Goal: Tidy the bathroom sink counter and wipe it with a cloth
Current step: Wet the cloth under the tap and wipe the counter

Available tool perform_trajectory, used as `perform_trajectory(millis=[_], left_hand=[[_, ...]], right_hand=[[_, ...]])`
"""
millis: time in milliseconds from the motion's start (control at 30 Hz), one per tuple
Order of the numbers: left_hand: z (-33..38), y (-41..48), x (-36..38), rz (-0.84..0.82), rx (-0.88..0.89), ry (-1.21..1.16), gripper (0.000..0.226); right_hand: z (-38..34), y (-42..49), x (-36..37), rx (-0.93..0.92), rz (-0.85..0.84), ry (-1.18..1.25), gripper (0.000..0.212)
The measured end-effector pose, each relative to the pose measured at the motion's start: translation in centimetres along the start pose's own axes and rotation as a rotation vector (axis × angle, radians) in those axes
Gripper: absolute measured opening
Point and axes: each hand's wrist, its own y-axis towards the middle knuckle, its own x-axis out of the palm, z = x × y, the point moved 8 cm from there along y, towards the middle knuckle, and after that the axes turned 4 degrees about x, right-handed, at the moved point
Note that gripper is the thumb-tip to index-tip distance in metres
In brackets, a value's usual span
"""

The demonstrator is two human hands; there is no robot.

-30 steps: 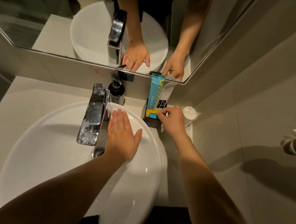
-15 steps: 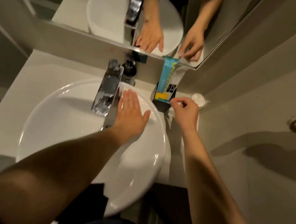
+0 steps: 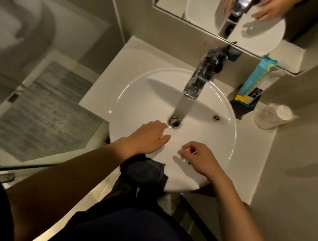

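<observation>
The round white basin (image 3: 137,93) sits on a pale counter (image 3: 108,83). My left hand (image 3: 149,138) hovers over the near part of the bowl beside the drain (image 3: 174,122), fingers spread, holding nothing. My right hand (image 3: 200,158) is over the near right of the bowl. Its fingers are curled and thumb and forefinger are pinched close; I cannot tell whether something small is between them. Dark fabric (image 3: 145,173) lies at the basin's near rim under my left wrist. I cannot tell if it is a cloth or my clothing.
A chrome faucet (image 3: 200,76) reaches over the bowl, with a dark pump bottle (image 3: 218,67) behind it. At the back right, a black holder (image 3: 241,109) holds a blue tube (image 3: 254,79). A wrapped white cup (image 3: 274,116) lies beside it. A mirror (image 3: 204,9) is above and glass shower panels (image 3: 43,104) are to the left.
Both hands have drawn back toward me: the left off the far rim by the faucet, the right away from the black holder. My view has swung left and down.
</observation>
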Motion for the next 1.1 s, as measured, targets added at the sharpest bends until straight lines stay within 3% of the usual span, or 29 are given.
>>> perform_trajectory(millis=[133, 333, 633, 700, 867, 967, 1100], left_hand=[[-4.9, -4.6, 2.0, -0.189, -0.128, 0.144, 0.056], [-5.1, -6.8, 2.4, -0.294, -0.036, 0.481, 0.074], [-3.4, -7.6, 3.2, -0.346, -0.083, 0.387, 0.049], [-3.2, -8.0, 2.6, -0.269, -0.078, 0.247, 0.039], [-4.3, -10.3, -0.3, -0.02, -0.17, -0.462, 0.023], [-5.4, -11.5, -1.7, 0.109, -0.2, -0.887, 0.033], [-6.6, -11.0, -5.1, 0.245, -0.173, -1.116, 0.046]], right_hand=[[-1.3, -0.6, 5.1, 0.014, -0.169, -0.126, 0.032], [-2.1, -1.5, 9.5, 0.051, -0.338, -0.337, 0.072], [-2.5, -2.3, 10.8, 0.063, -0.352, -0.327, 0.034], [-3.2, -3.0, 10.1, 0.037, -0.335, -0.216, 0.033], [-4.3, -5.2, 8.1, 0.082, -0.426, 0.443, 0.035], [-6.3, -5.3, 6.7, 0.035, -0.403, 0.602, 0.039], [-10.3, -3.8, 4.7, -0.06, -0.304, 0.661, 0.045]])
